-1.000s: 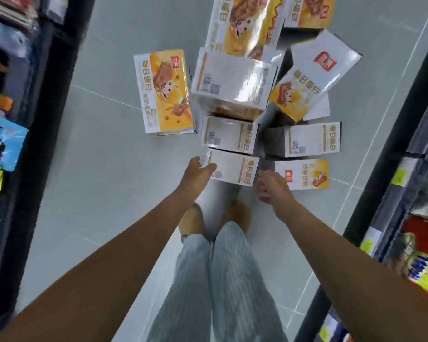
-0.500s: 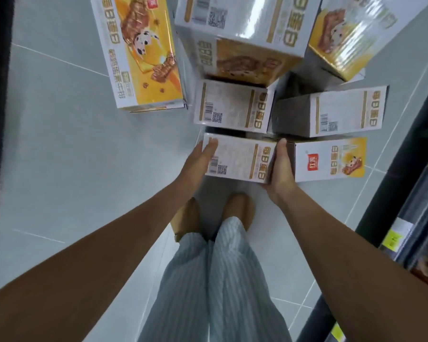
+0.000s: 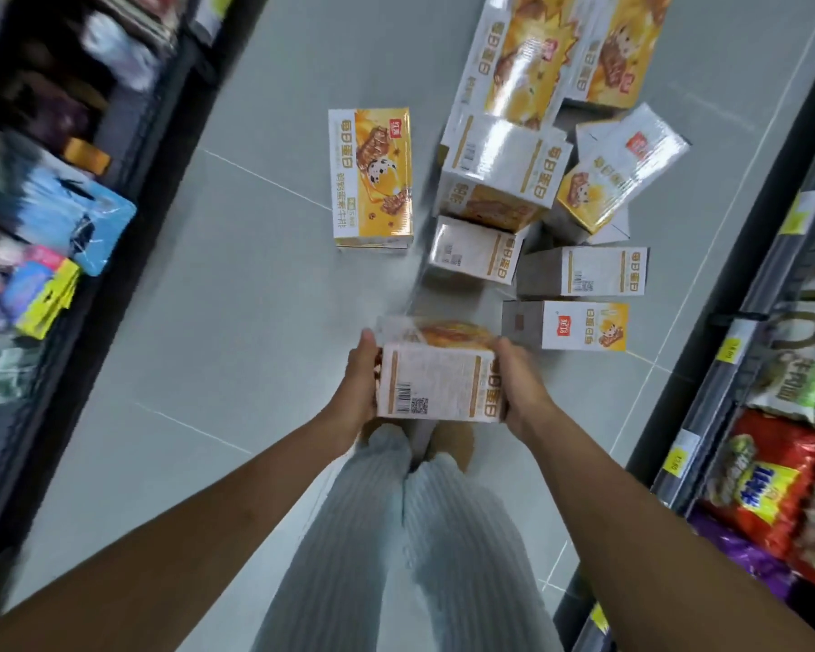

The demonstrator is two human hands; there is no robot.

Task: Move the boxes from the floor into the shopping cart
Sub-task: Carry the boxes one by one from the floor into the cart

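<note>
Over the feet (image 3: 450, 442), left hand (image 3: 356, 392) and right hand (image 3: 521, 388) grip one box (image 3: 438, 383) by its ends, likely for a level carry; other boxes (image 3: 504, 167) lie at one o'clock; cart unseen.

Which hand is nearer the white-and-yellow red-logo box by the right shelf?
Right. The right hand sits just beside the white-and-yellow red-logo box; the left hand is farther, across the held white barcode carton.

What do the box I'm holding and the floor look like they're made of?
Held box: printed cardboard, probably wrapped in glossy film; crisp edges, flat panels, sheen. Floor: large grey tiles, smooth, satin finish; thin joint lines, soft reflections.
</note>
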